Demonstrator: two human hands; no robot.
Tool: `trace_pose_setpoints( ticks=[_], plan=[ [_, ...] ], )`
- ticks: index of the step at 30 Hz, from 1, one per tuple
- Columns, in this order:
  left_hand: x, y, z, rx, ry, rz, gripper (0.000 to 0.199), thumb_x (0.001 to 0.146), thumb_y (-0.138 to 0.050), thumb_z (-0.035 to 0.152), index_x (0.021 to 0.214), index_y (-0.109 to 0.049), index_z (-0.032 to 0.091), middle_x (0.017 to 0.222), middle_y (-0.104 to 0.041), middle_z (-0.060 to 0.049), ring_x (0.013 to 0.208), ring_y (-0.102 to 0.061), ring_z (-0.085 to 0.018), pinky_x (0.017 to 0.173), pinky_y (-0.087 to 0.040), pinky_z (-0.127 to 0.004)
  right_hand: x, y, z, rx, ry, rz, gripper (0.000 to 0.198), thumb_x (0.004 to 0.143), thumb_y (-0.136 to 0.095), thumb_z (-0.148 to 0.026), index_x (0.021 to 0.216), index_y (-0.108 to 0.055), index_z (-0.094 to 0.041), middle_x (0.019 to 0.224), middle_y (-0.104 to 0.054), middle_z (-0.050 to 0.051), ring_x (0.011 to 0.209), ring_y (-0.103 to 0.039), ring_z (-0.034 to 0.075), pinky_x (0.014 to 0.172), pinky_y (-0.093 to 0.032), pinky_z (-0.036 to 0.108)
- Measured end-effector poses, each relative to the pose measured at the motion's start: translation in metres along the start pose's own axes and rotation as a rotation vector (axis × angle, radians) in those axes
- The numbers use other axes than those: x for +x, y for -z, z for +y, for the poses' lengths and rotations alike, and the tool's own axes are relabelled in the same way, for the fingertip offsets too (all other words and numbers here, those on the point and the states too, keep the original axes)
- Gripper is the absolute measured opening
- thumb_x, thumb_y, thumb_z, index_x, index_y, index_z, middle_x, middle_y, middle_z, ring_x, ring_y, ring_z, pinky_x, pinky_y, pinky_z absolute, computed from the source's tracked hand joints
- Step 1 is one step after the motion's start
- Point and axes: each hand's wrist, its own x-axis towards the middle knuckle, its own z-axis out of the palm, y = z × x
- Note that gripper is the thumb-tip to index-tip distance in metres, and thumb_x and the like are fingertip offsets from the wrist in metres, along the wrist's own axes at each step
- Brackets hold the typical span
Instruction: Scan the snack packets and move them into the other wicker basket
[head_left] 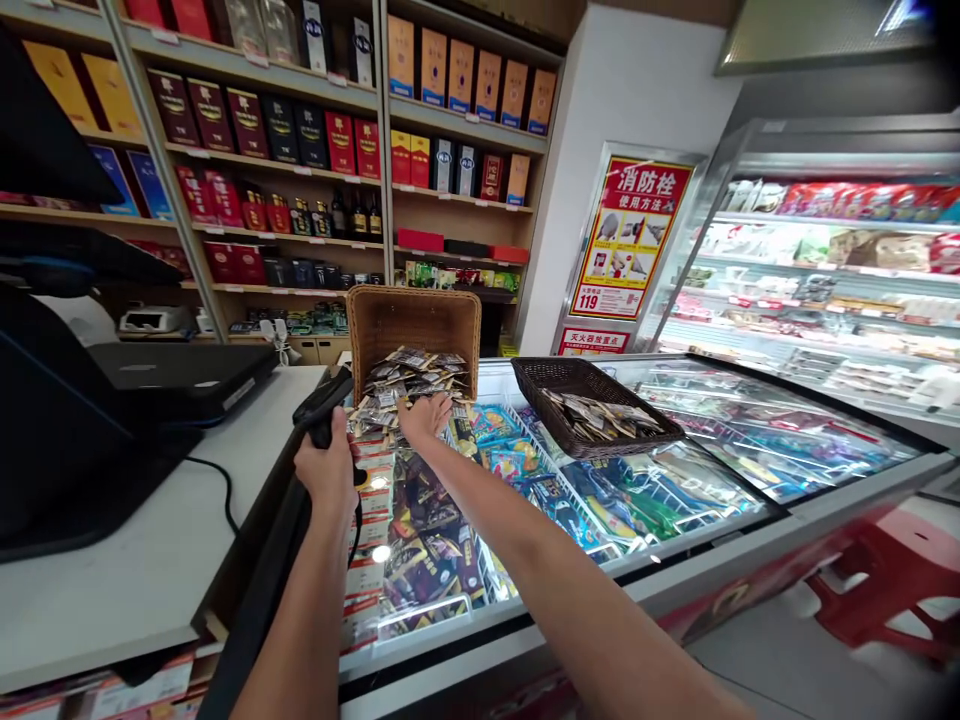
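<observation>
My left hand [328, 468] is wrapped round the grip of a black handheld barcode scanner [322, 402], whose head tilts up and away from me. Just right of it, my right hand [426, 418] lies with fingers stretched out over a heap of small snack packets [409, 372]. The packets spill from a tan wicker basket [414, 308] that faces me with its opening, at the far end of the glass-topped freezer. Whether my right fingertips touch a packet is hard to make out.
A dark woven basket [546, 372] with more packets rests on the freezer glass [637, 540]. To the left stands a white counter [142, 540] with checkout equipment [172, 375]. Shelves of boxed bottles [277, 125] rise behind. A red stool [885, 580] stands at right.
</observation>
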Motion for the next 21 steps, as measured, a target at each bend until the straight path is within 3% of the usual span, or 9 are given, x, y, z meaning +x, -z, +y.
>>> trace_pose_setpoints(
  ticks=[3, 5, 8, 11, 14, 16, 19, 21],
  plan=[
    [-0.006, -0.002, 0.007, -0.068, 0.046, 0.046, 0.052, 0.069, -0.083, 0.069, 0.077, -0.061, 0.022, 0.063, -0.060, 0.002, 0.049, -0.054, -0.014, 0.047, -0.044, -0.027, 0.000, -0.009, -0.003, -0.147, -0.111, 0.153, 0.028, 0.078, -0.081, -0.018, 0.061, -0.059, -0.022, 0.107, -0.070, 0.017, 0.130, -0.056, 0.038, 0.104, -0.045, 0.046],
    [-0.009, -0.003, 0.010, -0.083, 0.059, 0.034, 0.052, 0.066, -0.085, 0.068, 0.075, -0.061, 0.022, 0.061, -0.060, 0.003, 0.047, -0.053, -0.013, 0.045, -0.042, -0.027, -0.002, 0.000, -0.001, -0.169, -0.148, 0.188, 0.027, 0.080, -0.079, -0.021, 0.062, -0.059, -0.023, 0.102, -0.070, 0.014, 0.121, -0.059, 0.035, 0.098, -0.046, 0.042],
    [-0.015, -0.008, 0.012, -0.110, 0.078, -0.010, 0.053, 0.065, -0.085, 0.067, 0.074, -0.058, 0.023, 0.058, -0.058, 0.004, 0.046, -0.051, -0.013, 0.043, -0.041, -0.026, -0.003, 0.039, 0.008, -0.098, -0.132, 0.206, 0.020, 0.088, -0.069, -0.028, 0.072, -0.058, -0.024, 0.083, -0.066, 0.005, 0.089, -0.063, 0.025, 0.080, -0.046, 0.034],
    [-0.023, -0.014, 0.013, -0.078, 0.079, -0.104, 0.052, 0.066, -0.084, 0.066, 0.074, -0.058, 0.022, 0.059, -0.058, 0.004, 0.045, -0.051, -0.012, 0.043, -0.041, -0.025, -0.002, 0.100, 0.019, -0.010, 0.011, 0.233, 0.017, 0.094, -0.061, -0.037, 0.081, -0.058, -0.025, 0.069, -0.060, -0.003, 0.068, -0.057, 0.019, 0.067, -0.041, 0.029],
    [-0.038, -0.022, 0.013, -0.025, 0.075, -0.316, 0.054, 0.065, -0.086, 0.068, 0.073, -0.059, 0.021, 0.059, -0.059, 0.003, 0.046, -0.051, -0.012, 0.043, -0.040, -0.025, -0.001, 0.162, 0.031, 0.020, 0.136, 0.236, 0.026, 0.093, -0.063, -0.047, 0.082, -0.062, -0.024, 0.064, -0.060, -0.003, 0.066, -0.056, 0.018, 0.066, -0.041, 0.028],
    [-0.049, -0.026, 0.011, 0.009, 0.077, -0.504, 0.056, 0.065, -0.087, 0.069, 0.072, -0.059, 0.021, 0.057, -0.059, 0.003, 0.045, -0.050, -0.012, 0.043, -0.039, -0.024, 0.002, 0.194, 0.037, 0.047, 0.133, 0.263, 0.030, 0.090, -0.065, -0.050, 0.079, -0.064, -0.022, 0.062, -0.061, -0.003, 0.065, -0.055, 0.017, 0.065, -0.041, 0.027],
    [-0.065, -0.031, 0.007, 0.129, 0.064, -0.772, 0.056, 0.068, -0.089, 0.068, 0.070, -0.060, 0.021, 0.052, -0.058, 0.002, 0.045, -0.049, -0.012, 0.045, -0.039, -0.024, 0.010, 0.222, 0.044, 0.114, 0.062, 0.358, 0.034, 0.088, -0.066, -0.053, 0.078, -0.068, -0.021, 0.061, -0.060, -0.002, 0.064, -0.054, 0.017, 0.062, -0.040, 0.027],
    [-0.072, -0.034, 0.004, 0.190, 0.051, -0.879, 0.057, 0.067, -0.089, 0.070, 0.070, -0.061, 0.020, 0.050, -0.056, 0.003, 0.045, -0.048, -0.012, 0.046, -0.038, -0.024, 0.015, 0.230, 0.047, 0.155, 0.034, 0.387, 0.034, 0.088, -0.065, -0.053, 0.079, -0.070, -0.021, 0.062, -0.060, -0.001, 0.063, -0.053, 0.017, 0.060, -0.040, 0.027]
  ],
)
